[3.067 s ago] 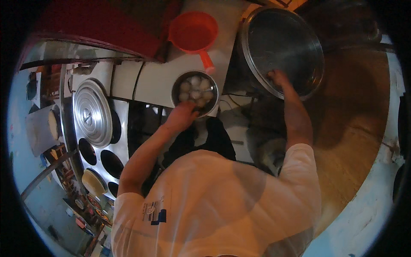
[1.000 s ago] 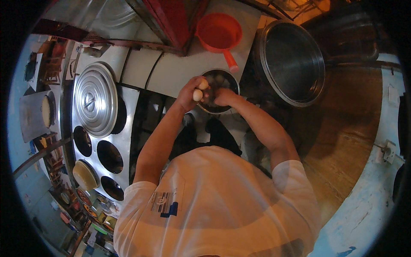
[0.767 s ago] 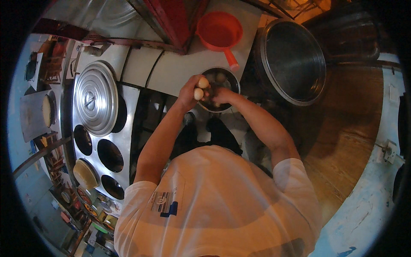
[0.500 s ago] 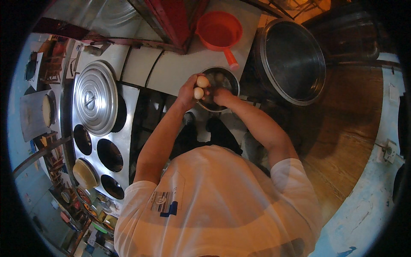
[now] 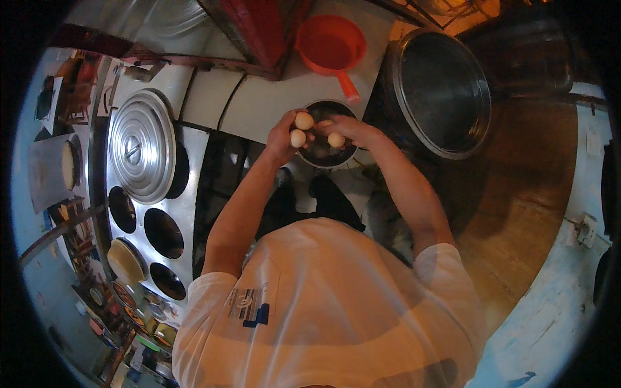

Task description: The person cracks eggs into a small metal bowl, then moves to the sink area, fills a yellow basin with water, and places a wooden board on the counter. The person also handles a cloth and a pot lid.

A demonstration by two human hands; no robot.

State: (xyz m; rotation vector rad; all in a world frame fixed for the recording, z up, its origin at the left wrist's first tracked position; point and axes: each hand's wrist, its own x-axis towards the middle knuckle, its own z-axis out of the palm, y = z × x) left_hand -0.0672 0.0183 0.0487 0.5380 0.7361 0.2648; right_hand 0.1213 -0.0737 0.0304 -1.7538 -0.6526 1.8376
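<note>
Clock centred on metal bowl (image 5: pixel 323 166). Left hand (image 5: pixel 282 138), nine o'clock, held two eggs (image 5: pixel 304 121); right hand (image 5: pixel 356 130), three o'clock, held another egg (image 5: pixel 336 140). Red dipper (image 5: pixel 331 44) lay at twelve, large pot (image 5: pixel 446 90) at two.

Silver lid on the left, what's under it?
A dark opening in the metal panel shows past the lid's right edge. The lid covers everything else beneath, so I can't tell what's there.

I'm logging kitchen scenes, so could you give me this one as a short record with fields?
Left hand: holding two eggs
Right hand: holding at least one egg
Metal bowl: below both hands, contents partly hidden
Red handled pan: on the pale counter, beyond the bowl
Large metal vessel: right of the bowl
Round lid: far left
</note>
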